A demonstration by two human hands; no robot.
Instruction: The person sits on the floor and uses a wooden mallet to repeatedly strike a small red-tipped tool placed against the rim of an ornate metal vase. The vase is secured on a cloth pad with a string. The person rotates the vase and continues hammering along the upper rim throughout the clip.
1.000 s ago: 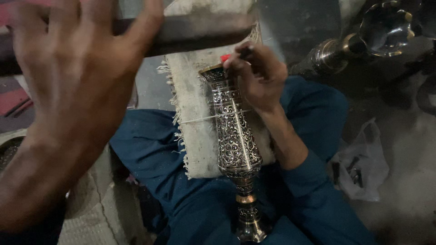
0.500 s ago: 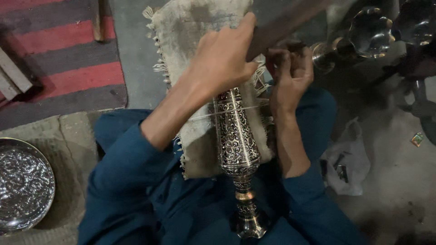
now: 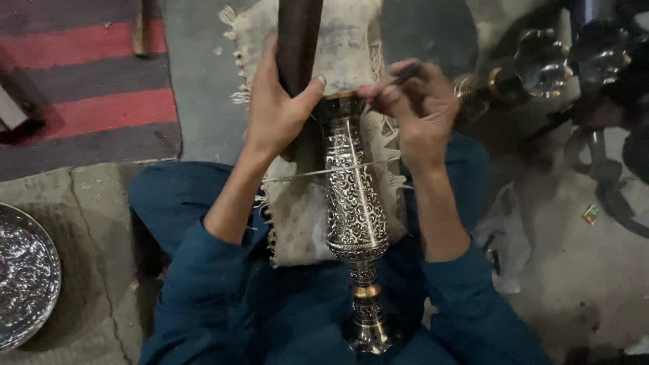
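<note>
My left grip (image 3: 276,111) wraps a dark wooden block (image 3: 298,37), thumb at the engraved metal vase's (image 3: 353,203) rim. Just right, my right grip (image 3: 414,108) pinches a thin chisel (image 3: 391,82). The vase lies on a fringed cloth (image 3: 301,216) across my lap.

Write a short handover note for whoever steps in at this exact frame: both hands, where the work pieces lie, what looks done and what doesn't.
Left hand: gripping a dark wooden bar held upright beside the vase mouth.
Right hand: pinching a thin tool at the rim of the engraved metal vase.
The vase lies on a fringed cloth across the lap, foot toward the body, with a thin cord across it.
Done: the body appears fully patterned.
Left: the rim, judging by where the tool sits.
</note>
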